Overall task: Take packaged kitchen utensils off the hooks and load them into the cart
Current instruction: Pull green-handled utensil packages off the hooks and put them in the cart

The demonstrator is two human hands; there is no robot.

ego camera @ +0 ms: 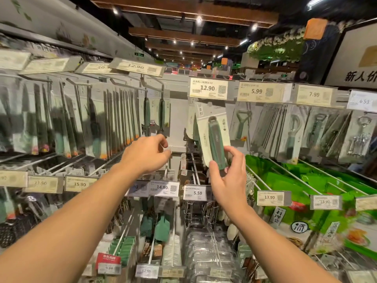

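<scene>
A: Status of the pack?

B: It is pinched at its lower end by the right hand, thumb and fingers closed on the green handle. It is tilted, just below the 12.90 tag. Whether its top is clear of the hook cannot be told.

A: And the left hand?

B: Loosely curled beside the hanging scissors; nothing is seen to be held.

A: The cart?

B: Not in view.

A: Risks noted?

B: If the card is still threaded, a sideways pull could tear its hole or drag neighbouring packs off. A low pinch on a tall card could let it swing and slip.
</scene>
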